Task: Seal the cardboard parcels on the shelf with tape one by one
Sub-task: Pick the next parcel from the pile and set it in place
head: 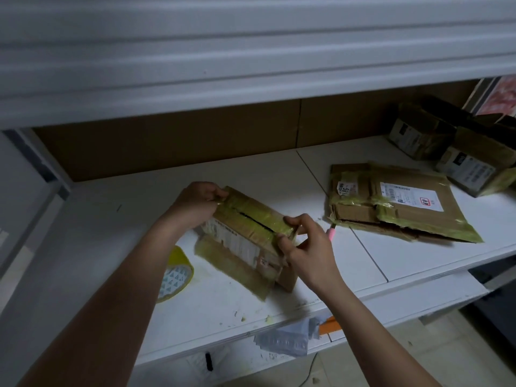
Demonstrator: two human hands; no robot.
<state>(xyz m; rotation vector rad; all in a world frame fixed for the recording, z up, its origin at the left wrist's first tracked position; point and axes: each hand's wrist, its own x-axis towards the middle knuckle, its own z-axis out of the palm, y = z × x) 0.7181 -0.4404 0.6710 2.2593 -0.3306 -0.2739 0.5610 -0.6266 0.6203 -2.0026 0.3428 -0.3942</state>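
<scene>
- Tape roll (174,275) lies on the shelf (405,252), left of the parcel (248,236).
- My left hand (198,202) pinches the parcel's far end.
- My right hand (304,244) pinches the tape at the near end; uneven pressing could leave the slit gaping.

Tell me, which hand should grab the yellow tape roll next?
Probably the left hand: the tape roll lies beside the left forearm, while the right hand is across the parcel.
</scene>
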